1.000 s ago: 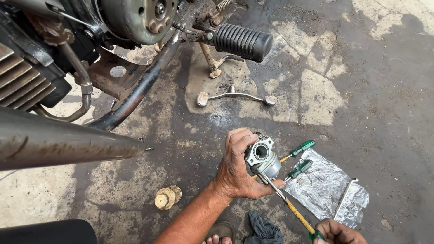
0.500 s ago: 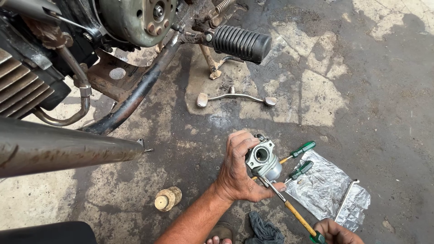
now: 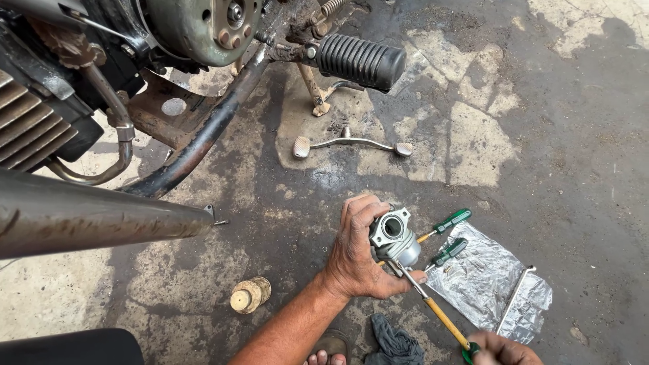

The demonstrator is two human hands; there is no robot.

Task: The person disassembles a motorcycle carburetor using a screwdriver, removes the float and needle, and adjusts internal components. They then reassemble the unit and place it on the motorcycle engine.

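Carburetor (image 3: pixel 394 238), a small silvery metal body with a round bore facing up, sits gripped in the left hand (image 3: pixel 358 253) just above the stained concrete floor (image 3: pixel 554 155). Right hand (image 3: pixel 501 349), at the bottom edge, clasps a yellow-shafted screwdriver (image 3: pixel 433 304) whose tip meets the carburetor's underside. Two green-handled screwdrivers (image 3: pixel 449 233) lie beside crumpled foil (image 3: pixel 483 280); a brass part (image 3: pixel 250 295), dark rag (image 3: pixel 395 343), loose gear lever (image 3: pixel 348 143) and motorcycle footpeg (image 3: pixel 359 61) lie farther out.
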